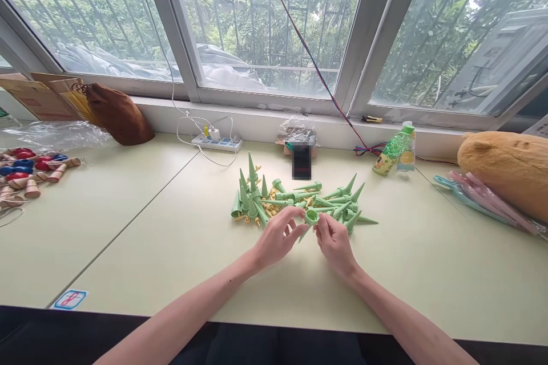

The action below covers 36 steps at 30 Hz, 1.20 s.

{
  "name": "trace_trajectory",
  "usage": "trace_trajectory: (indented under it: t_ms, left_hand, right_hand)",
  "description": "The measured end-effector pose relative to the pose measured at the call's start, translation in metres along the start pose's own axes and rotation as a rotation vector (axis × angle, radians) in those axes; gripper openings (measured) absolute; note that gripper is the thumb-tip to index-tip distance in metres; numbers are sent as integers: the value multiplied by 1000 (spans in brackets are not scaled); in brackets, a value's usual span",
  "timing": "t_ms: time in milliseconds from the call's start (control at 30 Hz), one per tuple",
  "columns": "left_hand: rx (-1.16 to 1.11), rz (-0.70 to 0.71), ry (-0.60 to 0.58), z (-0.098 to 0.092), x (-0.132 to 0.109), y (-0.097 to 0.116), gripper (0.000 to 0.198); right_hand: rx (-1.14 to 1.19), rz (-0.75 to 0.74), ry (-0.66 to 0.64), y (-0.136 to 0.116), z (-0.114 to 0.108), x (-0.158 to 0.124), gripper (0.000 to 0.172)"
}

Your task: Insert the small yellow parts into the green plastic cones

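A green plastic watering spike (311, 217) is held above the table, its round open end facing me and its tapered tip slanting down to the left. My left hand (280, 234) has thumb and forefinger closed around its left side. My right hand (335, 239) is pinched against the right side of the rim; whatever lies between those fingertips is hidden. Just beyond my hands, a pile of similar green spikes (342, 201) spreads over the table, several standing upright at the left (250, 188). Small yellow plastic fittings (272, 207) lie among them.
A dark phone-like object (302, 161) stands behind the pile. Farther back are a power strip (217, 142) with white cables and a green-labelled bottle (391, 151). Wooden toys (32, 174) lie far left; a tan plush (503, 168) sits at right. The table's front edge is close to me.
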State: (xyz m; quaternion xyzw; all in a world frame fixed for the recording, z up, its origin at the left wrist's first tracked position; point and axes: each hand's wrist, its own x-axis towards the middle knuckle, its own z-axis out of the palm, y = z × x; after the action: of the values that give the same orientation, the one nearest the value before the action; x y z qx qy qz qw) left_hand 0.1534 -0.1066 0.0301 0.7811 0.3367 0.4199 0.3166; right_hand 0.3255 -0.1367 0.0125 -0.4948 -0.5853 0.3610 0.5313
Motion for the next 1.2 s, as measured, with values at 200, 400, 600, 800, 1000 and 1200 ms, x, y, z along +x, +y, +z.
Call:
trace_trajectory:
  t_ms: [200,400,600,800,1000,1200]
  left_hand:
    - [-69,-91,11,-2,3,1,52]
    - [-331,-338,-111,0,2,-1,77]
    - [-469,-454,-189,-2,5,5,76]
    - [-544,-489,-260,-7,9,12,63]
    - [-579,-484,-302,-7,8,8,50]
    - [-540,-431,-276,-6,7,7,45]
  right_hand:
    - [4,-4,-16,3,-1,0,40]
    - [-75,-92,-109,-2,-2,-1,36]
    - [-96,-125,-144,-3,-2,0,34]
    - [-67,-121,-148,-3,-2,1,30]
    - [-44,-135,-144,-4,-2,2,26]
    - [-72,-152,-135,0,-3,2,27]
